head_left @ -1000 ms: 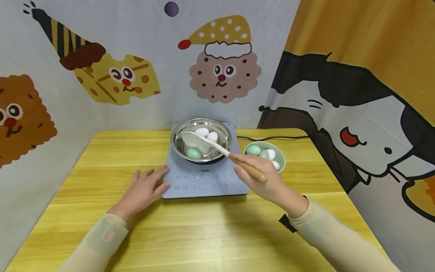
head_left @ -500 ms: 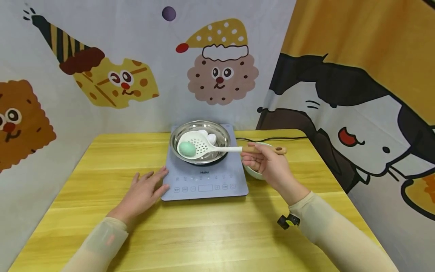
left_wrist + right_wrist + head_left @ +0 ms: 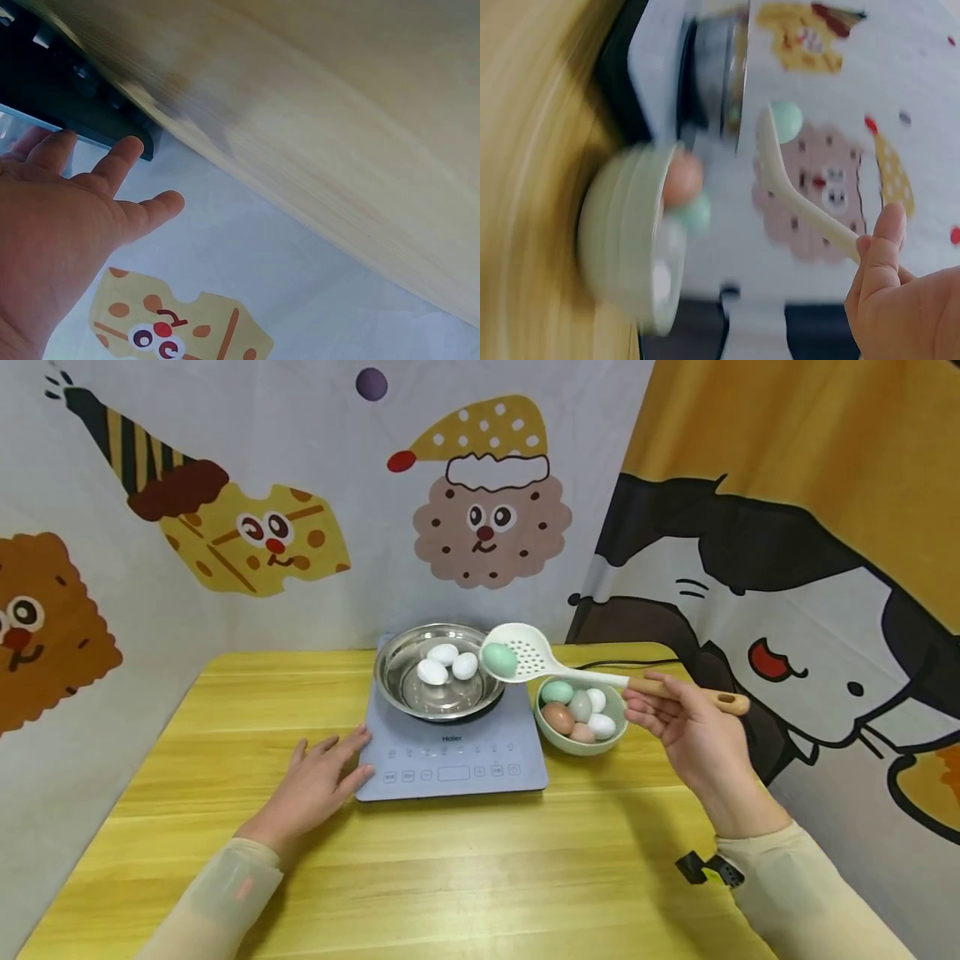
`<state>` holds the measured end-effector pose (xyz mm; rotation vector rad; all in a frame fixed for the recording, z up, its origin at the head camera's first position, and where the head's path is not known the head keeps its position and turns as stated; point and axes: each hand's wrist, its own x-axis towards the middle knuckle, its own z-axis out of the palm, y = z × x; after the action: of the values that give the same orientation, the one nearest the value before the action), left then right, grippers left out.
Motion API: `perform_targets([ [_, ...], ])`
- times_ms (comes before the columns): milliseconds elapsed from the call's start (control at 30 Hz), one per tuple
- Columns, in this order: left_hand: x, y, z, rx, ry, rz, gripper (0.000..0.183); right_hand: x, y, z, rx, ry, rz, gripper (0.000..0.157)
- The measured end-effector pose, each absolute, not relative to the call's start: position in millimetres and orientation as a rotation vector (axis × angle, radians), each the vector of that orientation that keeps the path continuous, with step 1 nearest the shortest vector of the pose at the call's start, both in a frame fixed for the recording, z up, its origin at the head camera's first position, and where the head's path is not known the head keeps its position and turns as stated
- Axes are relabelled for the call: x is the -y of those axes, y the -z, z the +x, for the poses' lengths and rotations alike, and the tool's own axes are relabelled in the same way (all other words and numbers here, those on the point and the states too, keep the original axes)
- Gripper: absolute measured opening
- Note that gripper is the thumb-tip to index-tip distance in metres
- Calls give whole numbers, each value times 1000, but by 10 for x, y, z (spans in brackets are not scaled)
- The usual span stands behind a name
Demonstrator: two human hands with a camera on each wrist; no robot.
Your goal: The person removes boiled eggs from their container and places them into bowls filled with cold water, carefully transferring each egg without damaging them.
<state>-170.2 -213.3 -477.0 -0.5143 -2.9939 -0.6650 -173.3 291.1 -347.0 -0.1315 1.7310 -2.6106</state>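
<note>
My right hand point(image 3: 701, 739) grips the wooden handle of a white slotted spoon point(image 3: 528, 653), held level above the table. A pale green egg point(image 3: 498, 660) lies in the spoon's bowl, which overlaps the right rim of the steel pan point(image 3: 390, 689) in the head view. In the right wrist view the spoon point(image 3: 784, 184) and its egg point(image 3: 786, 121) are raised above the bowl. Three white eggs point(image 3: 442, 654) sit inside the pan. My left hand point(image 3: 311, 789) rests with spread, relaxed fingers at the left edge of the induction cooker point(image 3: 453, 758), under the pan.
A light green bowl point(image 3: 579, 747) stands right of the cooker, holding several eggs in green, brown and white. A black cable point(image 3: 637, 662) runs along the table's back edge. Behind the wooden table point(image 3: 465, 877) hangs a cartoon-printed cloth point(image 3: 300, 618).
The slotted spoon scooped up the green egg in the pan, then moved right with it, out over the pan's rim toward the bowl. My left hand has stayed put.
</note>
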Motion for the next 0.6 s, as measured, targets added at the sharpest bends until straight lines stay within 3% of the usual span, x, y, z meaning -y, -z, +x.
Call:
perform_targets([
  [300,2143,4725,-1692,3002,671,-514,63,-3572,3536,-1312,-1984,2751,169,29],
  [600,2094,4734,-1697,2998,667,-522,63,-3668,3641,-1135,-2283,2657,335,32],
])
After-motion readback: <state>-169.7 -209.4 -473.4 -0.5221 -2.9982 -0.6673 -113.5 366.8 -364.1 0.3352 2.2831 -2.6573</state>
